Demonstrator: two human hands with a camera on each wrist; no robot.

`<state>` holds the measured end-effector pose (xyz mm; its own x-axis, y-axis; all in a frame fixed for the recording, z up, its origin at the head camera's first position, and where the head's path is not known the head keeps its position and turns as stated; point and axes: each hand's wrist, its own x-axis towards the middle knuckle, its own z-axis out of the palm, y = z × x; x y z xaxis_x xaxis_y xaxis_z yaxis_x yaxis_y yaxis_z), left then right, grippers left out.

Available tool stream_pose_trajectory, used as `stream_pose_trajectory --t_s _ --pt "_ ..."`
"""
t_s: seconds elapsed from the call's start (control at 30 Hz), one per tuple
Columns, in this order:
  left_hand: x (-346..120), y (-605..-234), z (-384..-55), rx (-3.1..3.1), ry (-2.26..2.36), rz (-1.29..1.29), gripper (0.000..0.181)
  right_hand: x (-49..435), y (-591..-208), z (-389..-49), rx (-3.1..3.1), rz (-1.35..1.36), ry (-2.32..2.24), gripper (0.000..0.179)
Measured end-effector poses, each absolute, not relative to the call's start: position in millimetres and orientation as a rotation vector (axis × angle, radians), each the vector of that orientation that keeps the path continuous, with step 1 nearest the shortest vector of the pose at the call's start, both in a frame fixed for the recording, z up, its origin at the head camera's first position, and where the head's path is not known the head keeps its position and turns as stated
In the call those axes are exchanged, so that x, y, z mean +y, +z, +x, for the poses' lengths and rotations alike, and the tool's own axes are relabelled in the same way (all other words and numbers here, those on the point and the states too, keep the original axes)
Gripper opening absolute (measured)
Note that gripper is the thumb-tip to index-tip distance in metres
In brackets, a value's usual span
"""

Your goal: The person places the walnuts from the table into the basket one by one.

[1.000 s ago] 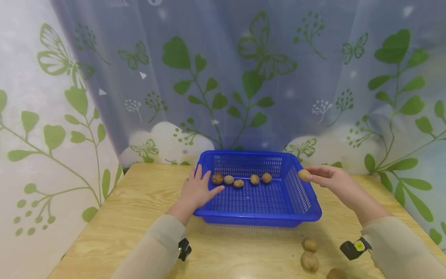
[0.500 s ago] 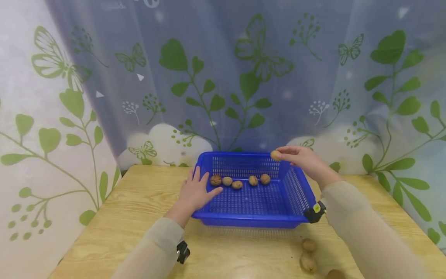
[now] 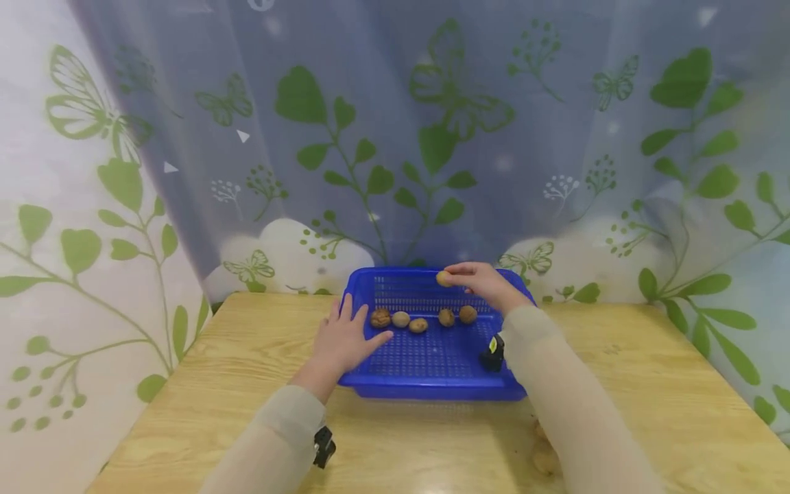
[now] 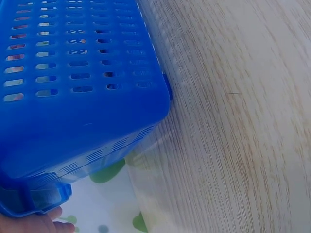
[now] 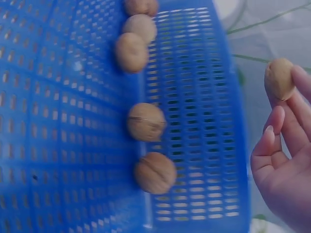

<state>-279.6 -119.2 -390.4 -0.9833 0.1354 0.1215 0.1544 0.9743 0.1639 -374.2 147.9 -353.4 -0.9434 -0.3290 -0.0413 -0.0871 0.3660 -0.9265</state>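
A blue plastic basket [image 3: 438, 392] with slotted walls stands on the table. Inside, several walnuts [image 3: 468, 314] lie in a loose row along the back wall; the right wrist view shows them along the bottom edge of that wall. My right hand [image 3: 484, 283] pinches one walnut [image 5: 280, 79] between thumb and fingertips, above the basket near its back rim. My left hand [image 3: 343, 341] rests on the left rim with fingers spread and thumb reaching over the inside. In the left wrist view only some fingers [image 4: 36, 224] show, by the rim's corner.
More walnuts [image 3: 546, 458] sit on the wooden table [image 3: 247, 370] at front right, partly hidden by the right sleeve [image 3: 574, 398]. A curtain [image 3: 382, 137] with leaves and butterflies hangs behind the table. Each wrist wears a small black camera [image 3: 324, 447].
My right hand has carried its walnut leftward from outside the basket's right rim to above the back rim. My left hand has stayed on the left rim. The view has shifted slightly.
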Motion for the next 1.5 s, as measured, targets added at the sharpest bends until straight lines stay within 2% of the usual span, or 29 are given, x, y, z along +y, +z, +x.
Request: stream_pose_trajectory --t_s 0.33,0.73,1.1,1.27,1.5 --pt "-125 -404 -270 -3.022 -0.24 -0.214 0.091 141 -400 -367 2.4 -0.361 -1.571 0.042" --pt "-123 -395 -275 -2.992 -0.257 -0.218 0.087 138 -395 -379 2.523 -0.623 -1.444 0.042" --pt "-119 -391 -273 -2.992 -0.241 -0.224 0.087 141 -398 -385 2.566 -0.684 -1.382 0.042" --pt "-118 -391 -275 -2.984 -0.265 -0.218 0.087 143 -387 -385 2.529 -0.714 -1.43 0.045" --pt "-119 -390 -279 -2.986 -0.262 -0.207 0.09 149 -343 -383 2.484 -0.587 -1.499 0.05"
